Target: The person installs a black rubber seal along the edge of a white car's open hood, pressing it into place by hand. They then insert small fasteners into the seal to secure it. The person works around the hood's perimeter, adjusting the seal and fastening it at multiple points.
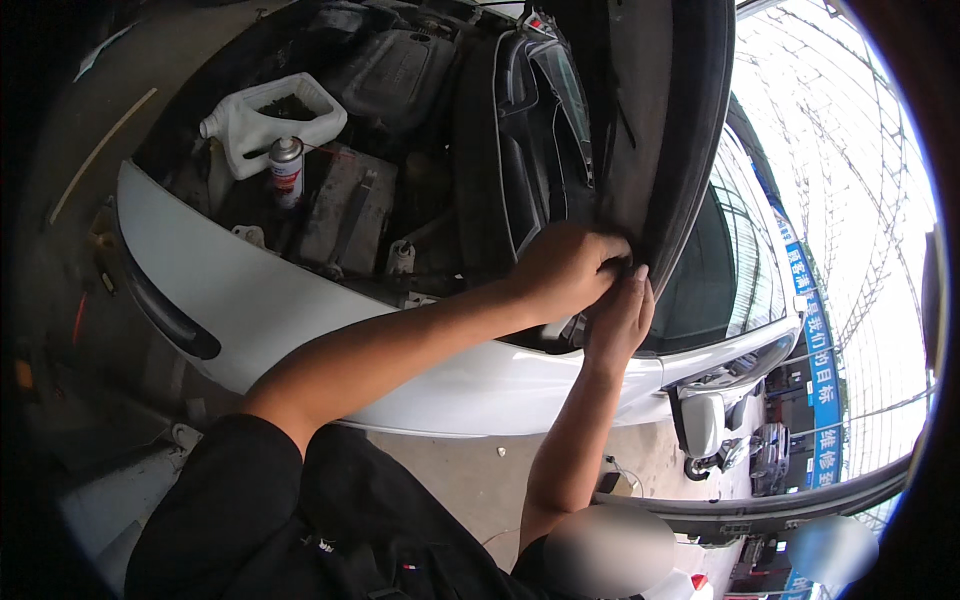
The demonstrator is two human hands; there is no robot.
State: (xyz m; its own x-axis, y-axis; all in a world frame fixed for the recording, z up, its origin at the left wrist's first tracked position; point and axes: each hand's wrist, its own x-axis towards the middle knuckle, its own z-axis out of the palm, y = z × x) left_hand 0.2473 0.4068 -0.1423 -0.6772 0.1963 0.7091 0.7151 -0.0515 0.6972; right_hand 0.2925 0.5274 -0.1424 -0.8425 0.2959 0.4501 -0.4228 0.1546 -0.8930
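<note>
A long dark panel with a rounded black edge rises beside the car's open engine bay. At its lower end my two hands meet. My left hand is closed there, its fingers curled in at the panel's lower corner. Just below and to the right, my right hand has its fingers pressed together against the same edge, fingertips pointing up. The hands hide the gripped spot, and any small part between the fingertips cannot be made out.
A cut-open white jug and a spray can stand in the engine bay by the battery. The white fender runs in front of me. A side mirror juts out at right. Other vehicles are farther off.
</note>
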